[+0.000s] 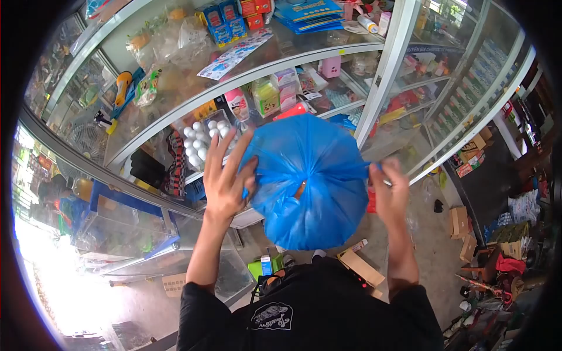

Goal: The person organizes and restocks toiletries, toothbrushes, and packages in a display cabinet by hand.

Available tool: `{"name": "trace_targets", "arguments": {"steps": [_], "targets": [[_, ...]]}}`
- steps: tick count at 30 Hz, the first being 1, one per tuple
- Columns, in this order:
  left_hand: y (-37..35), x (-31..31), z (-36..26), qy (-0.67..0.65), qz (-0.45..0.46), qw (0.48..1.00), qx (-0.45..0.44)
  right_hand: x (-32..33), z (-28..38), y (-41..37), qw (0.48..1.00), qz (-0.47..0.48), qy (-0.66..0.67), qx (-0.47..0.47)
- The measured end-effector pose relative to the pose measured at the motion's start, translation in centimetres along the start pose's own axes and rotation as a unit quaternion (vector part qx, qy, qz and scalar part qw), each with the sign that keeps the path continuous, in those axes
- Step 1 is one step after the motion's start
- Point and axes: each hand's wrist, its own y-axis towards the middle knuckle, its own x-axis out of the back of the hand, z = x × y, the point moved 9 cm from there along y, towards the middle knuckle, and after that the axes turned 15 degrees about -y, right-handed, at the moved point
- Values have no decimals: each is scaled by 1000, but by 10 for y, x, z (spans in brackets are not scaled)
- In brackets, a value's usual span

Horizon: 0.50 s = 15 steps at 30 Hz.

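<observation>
A white-framed glass display case (391,64) stands at twelve o'clock, round white balls (198,126) at ten, around the puffed, centre-gathered blue plastic bag (319,196). The right hand (391,193) pinches its three-o'clock edge; whether the left hand (225,190), at nine, grasps it, I cannot tell.

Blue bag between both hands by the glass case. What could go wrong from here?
Tear: the blue bag looks thin, and the right hand pinches its edge; a hard pull might rip it.
Slip: the left hand has fingers spread, so that side may be loosely held; its grip is unclear.
Spill: a small brownish patch shows near the gathered middle; if that's a gap, contents might escape.
</observation>
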Motion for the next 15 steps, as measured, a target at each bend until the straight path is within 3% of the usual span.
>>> {"name": "trace_targets", "arguments": {"steps": [4, 5, 10, 13, 15], "targets": [[-63, -32, 7, 18, 72, 997, 36, -35, -3, -28, 992, -9, -80, 96], [-72, -48, 5, 21, 115, 992, 50, -44, -17, -33, 996, 10, -68, 52], [-144, -108, 33, -67, 109, 982, 140, -106, -129, -70, 976, 138, -2, -169], [-124, -117, 24, -98, 103, 980, 141, -115, -92, -58, 996, 77, 4, -50], [-84, -89, 16, -108, 89, 983, 115, -100, -33, -44, 996, 67, -5, 52]]}}
